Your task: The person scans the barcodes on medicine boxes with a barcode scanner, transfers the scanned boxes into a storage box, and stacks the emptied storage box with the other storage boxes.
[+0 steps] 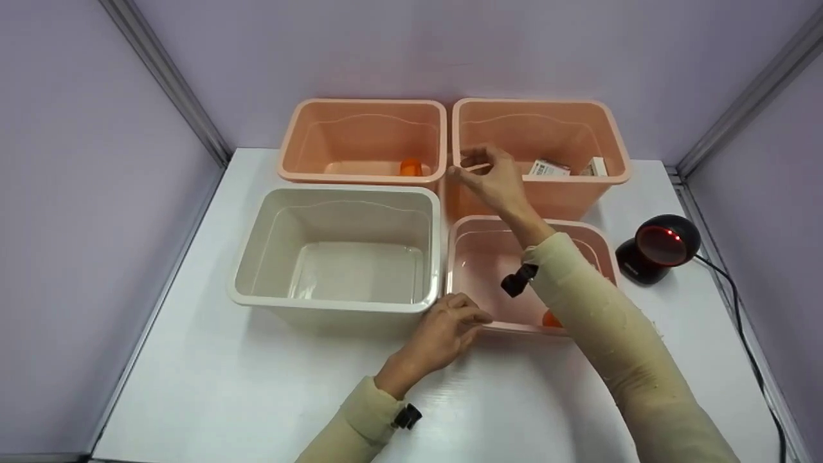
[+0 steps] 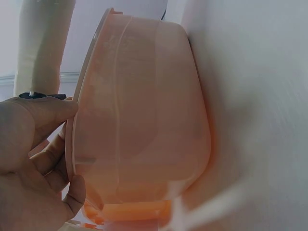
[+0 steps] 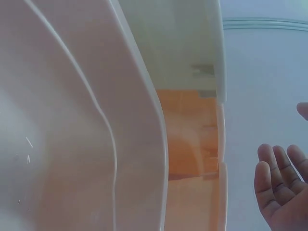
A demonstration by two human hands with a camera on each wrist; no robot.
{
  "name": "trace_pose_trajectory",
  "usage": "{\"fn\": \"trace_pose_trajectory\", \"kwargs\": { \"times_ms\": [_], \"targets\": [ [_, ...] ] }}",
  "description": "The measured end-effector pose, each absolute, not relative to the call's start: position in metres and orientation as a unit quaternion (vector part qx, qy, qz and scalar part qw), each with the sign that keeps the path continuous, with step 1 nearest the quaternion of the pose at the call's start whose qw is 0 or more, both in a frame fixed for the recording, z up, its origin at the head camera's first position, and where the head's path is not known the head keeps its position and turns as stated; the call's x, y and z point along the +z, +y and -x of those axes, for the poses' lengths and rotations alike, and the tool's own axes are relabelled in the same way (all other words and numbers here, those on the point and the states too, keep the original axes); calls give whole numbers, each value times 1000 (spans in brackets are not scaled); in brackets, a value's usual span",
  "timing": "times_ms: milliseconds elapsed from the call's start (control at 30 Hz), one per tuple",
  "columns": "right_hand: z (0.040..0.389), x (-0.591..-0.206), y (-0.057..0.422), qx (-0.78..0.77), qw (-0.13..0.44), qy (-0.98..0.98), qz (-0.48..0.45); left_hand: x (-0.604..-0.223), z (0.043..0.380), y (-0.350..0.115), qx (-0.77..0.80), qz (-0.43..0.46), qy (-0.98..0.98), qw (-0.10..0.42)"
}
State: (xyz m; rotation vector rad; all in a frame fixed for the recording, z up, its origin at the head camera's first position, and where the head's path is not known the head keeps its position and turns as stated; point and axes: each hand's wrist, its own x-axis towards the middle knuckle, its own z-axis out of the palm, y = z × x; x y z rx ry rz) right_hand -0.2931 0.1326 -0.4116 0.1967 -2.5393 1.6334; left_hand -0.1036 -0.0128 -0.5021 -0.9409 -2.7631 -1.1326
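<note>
My left hand point(image 1: 443, 331) grips the rim of the front right pink bin point(image 1: 479, 273) at its near left corner. In the left wrist view, the fingers point(image 2: 57, 159) curl over the rim of that bin, whose outer wall fills the middle. My right hand point(image 1: 492, 177) is raised above the bins, overlapping the left rim of the back right orange bin point(image 1: 540, 109) in the head view. Its fingers are loosely bent, with nothing between them; the right wrist view shows the fingers point(image 3: 279, 178) apart from any bin. An orange object point(image 1: 551, 319) lies in the pink bin, partly hidden by the right sleeve.
A white bin point(image 1: 334, 307) stands front left, and behind it an orange bin point(image 1: 363, 106) holds an orange object point(image 1: 410, 168). Small white boxes point(image 1: 550, 168) lie in the back right bin. A black scanner point(image 1: 662, 247) with red lights and a cable stands at right.
</note>
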Motion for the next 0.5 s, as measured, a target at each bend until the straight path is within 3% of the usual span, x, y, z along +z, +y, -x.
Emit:
{"fn": "trace_pose_trajectory", "kwargs": {
  "times_ms": [500],
  "targets": [
    [276, -411, 156, 532, 54, -841, -84, -504, 105, -14, -361, 314, -878, 26]
  ]
}}
